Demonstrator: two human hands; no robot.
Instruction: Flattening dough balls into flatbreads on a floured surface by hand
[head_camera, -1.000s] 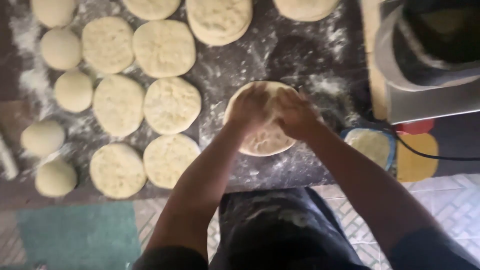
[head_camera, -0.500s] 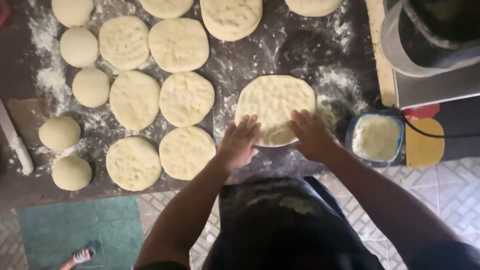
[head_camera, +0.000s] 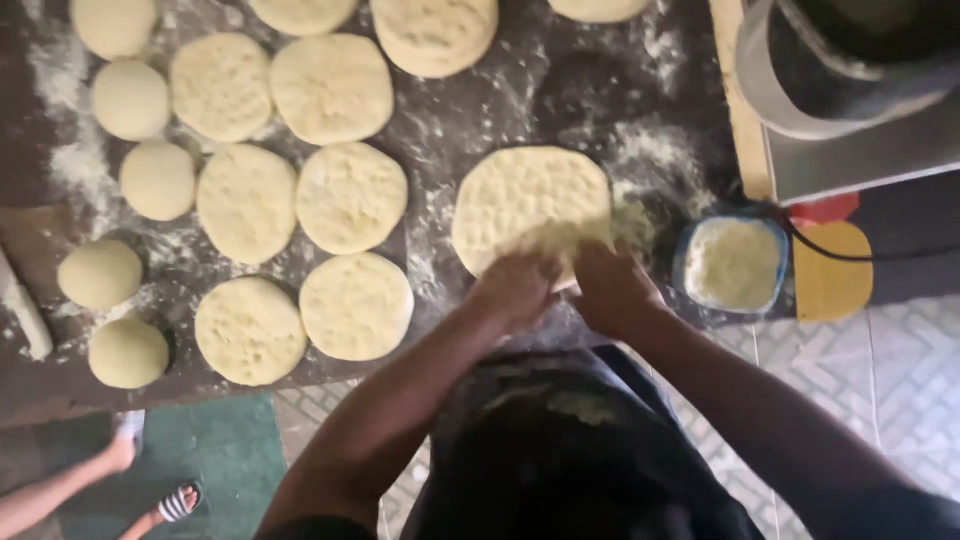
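A view from above of a dark work table (head_camera: 560, 90) dusted with flour. Just right of the frame's centre lies a flattened round of dough (head_camera: 530, 205), pale yellow and dimpled across its top. Both of the person's hands meet at its lower edge. The left hand (head_camera: 515, 288) rests on the lower left rim of the round and the right hand (head_camera: 610, 288) on the lower right rim, the two hands just beside each other. The fingers of both point up the frame onto the dough and are blurred; they seem to lie close together and pressed flat on the surface rather than closed around it, though the exact spread of each finger cannot be told. The rest of the round lies beyond the fingertips, towards the top of the frame.

To the left, filling the upper left and middle left, lie other flattened dough discs (head_camera: 350, 195) in rows, and at the far left edge several smooth dough balls (head_camera: 100, 273). To the right of the hands, at the table's edge, stands a small blue-rimmed container of flour (head_camera: 732, 262). In the upper right corner is a large grey metal vessel (head_camera: 830, 70). At the bottom centre the person's dark, flour-marked apron (head_camera: 560, 450) shows. In the lower left corner another person's foot in a striped sandal (head_camera: 175, 500) stands on a green mat (head_camera: 220, 450).
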